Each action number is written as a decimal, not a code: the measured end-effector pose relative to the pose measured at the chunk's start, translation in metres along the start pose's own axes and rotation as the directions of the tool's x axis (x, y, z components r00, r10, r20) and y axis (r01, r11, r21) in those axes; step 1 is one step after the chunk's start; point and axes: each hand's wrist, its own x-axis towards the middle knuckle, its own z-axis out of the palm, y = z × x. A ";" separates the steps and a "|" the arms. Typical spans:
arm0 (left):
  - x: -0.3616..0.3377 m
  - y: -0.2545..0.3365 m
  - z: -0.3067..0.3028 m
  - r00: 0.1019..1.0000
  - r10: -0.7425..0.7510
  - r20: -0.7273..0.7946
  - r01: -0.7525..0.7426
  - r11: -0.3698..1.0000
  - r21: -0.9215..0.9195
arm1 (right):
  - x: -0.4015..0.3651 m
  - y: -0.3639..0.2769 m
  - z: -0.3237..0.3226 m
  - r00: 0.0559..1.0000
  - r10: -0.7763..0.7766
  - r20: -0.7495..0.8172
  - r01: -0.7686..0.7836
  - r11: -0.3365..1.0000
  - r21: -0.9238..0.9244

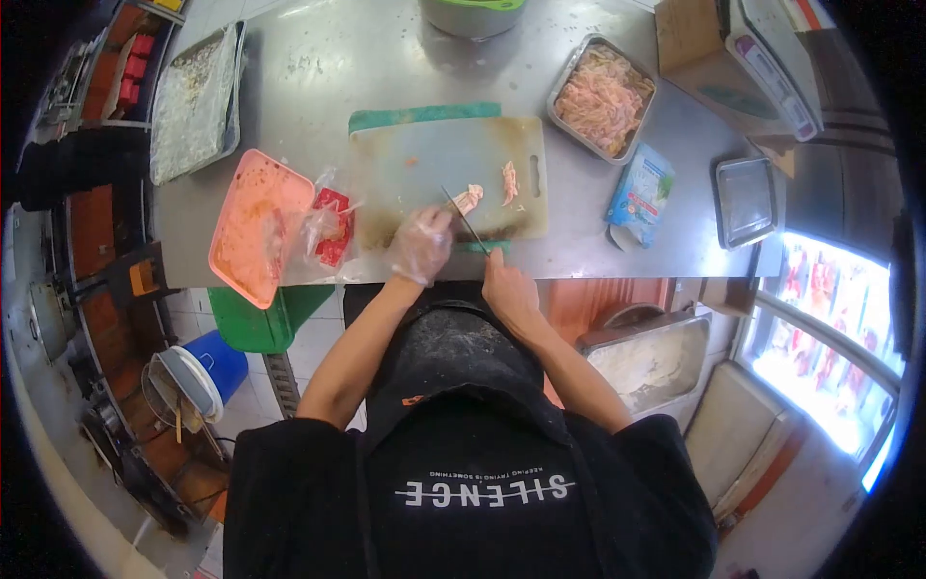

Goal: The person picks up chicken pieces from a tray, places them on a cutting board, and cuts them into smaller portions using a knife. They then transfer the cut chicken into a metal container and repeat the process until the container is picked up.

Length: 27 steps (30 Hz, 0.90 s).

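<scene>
Meat strip (469,199) near cutting board (424,164) front edge, held by gloved left hand (422,243); right hand (506,285) grips knife (465,220) beside it. Best: keep glove clear, slice evenly.

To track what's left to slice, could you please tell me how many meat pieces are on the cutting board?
2: one piece beside the knife and gloved left hand; another right of it, near the board's slot. The hand may hide more.

Steel table (309,58) bears a cutting board (424,164), pink tray (253,227), meat tray (600,96), blue packet (639,193).
</scene>
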 end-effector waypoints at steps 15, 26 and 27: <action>-0.004 -0.013 0.004 0.962 -0.268 -0.047 0.265 0.962 -0.056 | -0.007 0.007 -0.001 0.999 0.034 0.042 -0.036 0.999 0.038; 0.066 0.061 0.042 0.950 -0.306 0.066 0.310 0.948 -0.077 | -0.062 0.063 -0.023 0.909 0.256 -0.329 -0.092 0.893 0.441; 0.073 0.068 0.048 0.936 -0.348 0.050 0.351 0.928 -0.122 | -0.063 0.060 -0.026 0.895 0.287 -0.342 -0.099 0.874 0.475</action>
